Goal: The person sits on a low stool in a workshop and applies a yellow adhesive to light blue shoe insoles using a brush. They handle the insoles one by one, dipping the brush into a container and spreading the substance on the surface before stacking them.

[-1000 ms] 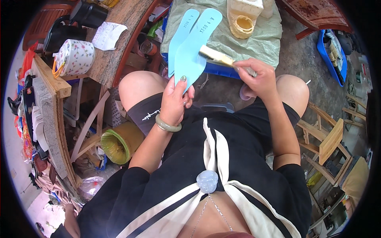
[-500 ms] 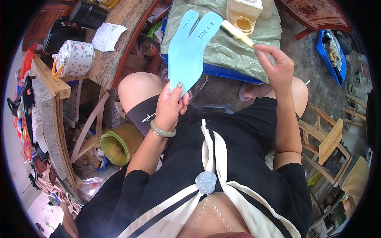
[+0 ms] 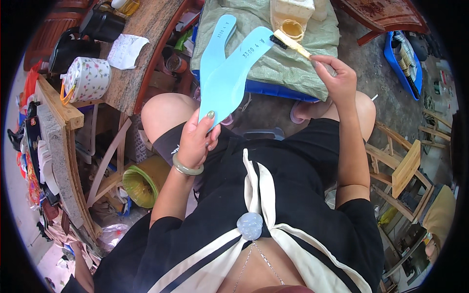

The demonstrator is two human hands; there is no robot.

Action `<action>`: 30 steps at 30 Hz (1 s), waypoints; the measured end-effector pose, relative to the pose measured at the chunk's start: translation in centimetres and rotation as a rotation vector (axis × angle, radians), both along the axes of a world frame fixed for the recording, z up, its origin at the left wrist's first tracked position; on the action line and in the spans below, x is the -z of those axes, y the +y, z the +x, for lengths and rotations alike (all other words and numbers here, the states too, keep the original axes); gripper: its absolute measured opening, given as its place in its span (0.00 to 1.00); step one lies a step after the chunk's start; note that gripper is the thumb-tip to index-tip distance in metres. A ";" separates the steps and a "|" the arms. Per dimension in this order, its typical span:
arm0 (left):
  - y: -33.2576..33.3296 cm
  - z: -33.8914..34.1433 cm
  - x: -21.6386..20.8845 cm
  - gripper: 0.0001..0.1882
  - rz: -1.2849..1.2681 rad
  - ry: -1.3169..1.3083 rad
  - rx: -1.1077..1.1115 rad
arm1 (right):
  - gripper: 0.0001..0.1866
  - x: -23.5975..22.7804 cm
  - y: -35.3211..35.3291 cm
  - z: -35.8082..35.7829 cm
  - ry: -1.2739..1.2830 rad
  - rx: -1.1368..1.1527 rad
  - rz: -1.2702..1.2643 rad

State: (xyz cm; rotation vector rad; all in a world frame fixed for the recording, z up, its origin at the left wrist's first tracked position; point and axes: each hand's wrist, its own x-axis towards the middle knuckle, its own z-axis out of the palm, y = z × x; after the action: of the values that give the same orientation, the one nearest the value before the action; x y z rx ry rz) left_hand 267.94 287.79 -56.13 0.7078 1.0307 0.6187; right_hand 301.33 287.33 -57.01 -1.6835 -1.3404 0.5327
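Note:
A pair of light blue insoles (image 3: 225,80) is pinched at the narrow end in my left hand (image 3: 196,141), thumb on top. They fan apart toward their wide far ends, the right one overlapping the left, with dark print on both. My right hand (image 3: 337,75) grips the end of a small brush (image 3: 297,47) with a pale handle and dark bristles. Those bristles are at the far right edge of the upper insole; whether they touch it I cannot tell. Just beyond the brush, a cloudy plastic container (image 3: 295,10) with a round, yellowish opening stands on a green woven sack (image 3: 273,73).
On the left, a stone-topped table (image 3: 139,49) bears a floral pot (image 3: 89,79), black mugs (image 3: 101,25) and a white paper (image 3: 127,51). A green-rimmed bin (image 3: 141,183) stands by my left knee. To the right are a blue tray (image 3: 404,63) and wooden frames (image 3: 405,168).
My left hand has shifted slightly left and down, and the insoles are spread wider and lean more to the right. The brush stays by the upper insole's far edge.

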 end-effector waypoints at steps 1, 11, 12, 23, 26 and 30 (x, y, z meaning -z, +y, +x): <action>0.0 -0.3 0.1 0.14 0.001 0.012 0.025 | 0.08 -0.2 0.0 0.4 0.010 0.020 -0.039; 0.8 -0.4 -0.2 0.16 0.130 0.181 0.250 | 0.06 -3.0 2.1 2.7 -0.323 -0.363 0.141; 0.8 -0.3 -0.2 0.16 0.131 0.193 0.258 | 0.06 -3.3 2.4 2.7 -0.342 -0.429 0.131; 1.2 1.1 -0.3 0.13 0.178 0.288 0.338 | 0.05 -2.8 2.4 -2.1 -0.278 -0.647 0.158; 1.2 1.2 0.1 0.14 0.179 0.301 0.321 | 0.04 -2.0 1.9 -4.6 -0.184 -0.608 0.165; 1.1 1.2 0.6 0.17 0.191 0.321 0.291 | 0.06 -0.3 0.8 -7.7 -0.005 -0.576 0.186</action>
State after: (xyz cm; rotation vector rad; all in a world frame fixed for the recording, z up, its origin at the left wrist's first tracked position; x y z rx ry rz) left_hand 269.11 288.86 -56.77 1.1289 1.1436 0.3580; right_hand 293.67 288.11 -56.71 -1.1373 -1.8252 0.7017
